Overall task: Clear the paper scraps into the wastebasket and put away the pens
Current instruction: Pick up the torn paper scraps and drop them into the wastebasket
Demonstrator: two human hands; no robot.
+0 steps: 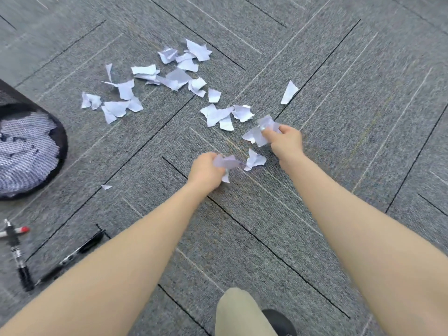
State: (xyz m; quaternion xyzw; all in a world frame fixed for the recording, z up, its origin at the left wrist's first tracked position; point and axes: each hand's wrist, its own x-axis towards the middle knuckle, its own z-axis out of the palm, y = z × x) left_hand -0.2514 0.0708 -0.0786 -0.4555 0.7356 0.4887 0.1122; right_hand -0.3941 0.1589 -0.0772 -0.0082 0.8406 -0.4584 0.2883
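Observation:
Torn white paper scraps (174, 78) lie scattered over the grey carpet, with a nearer cluster (225, 116) just beyond my hands. My left hand (206, 172) grips a bunch of scraps (226, 163). My right hand (286, 139) pinches another bunch of scraps (260, 132). One loose scrap (254, 160) lies between the hands. A black mesh wastebasket (61, 151) at the left edge holds crumpled paper. Two black pens (80, 251) (17, 253) and a red-capped pen (17, 231) lie at lower left.
A single scrap (289, 92) lies apart to the right, and a tiny one (106, 187) near the wastebasket. My knee in beige trousers (238, 311) and a black shoe (278, 322) are at the bottom edge.

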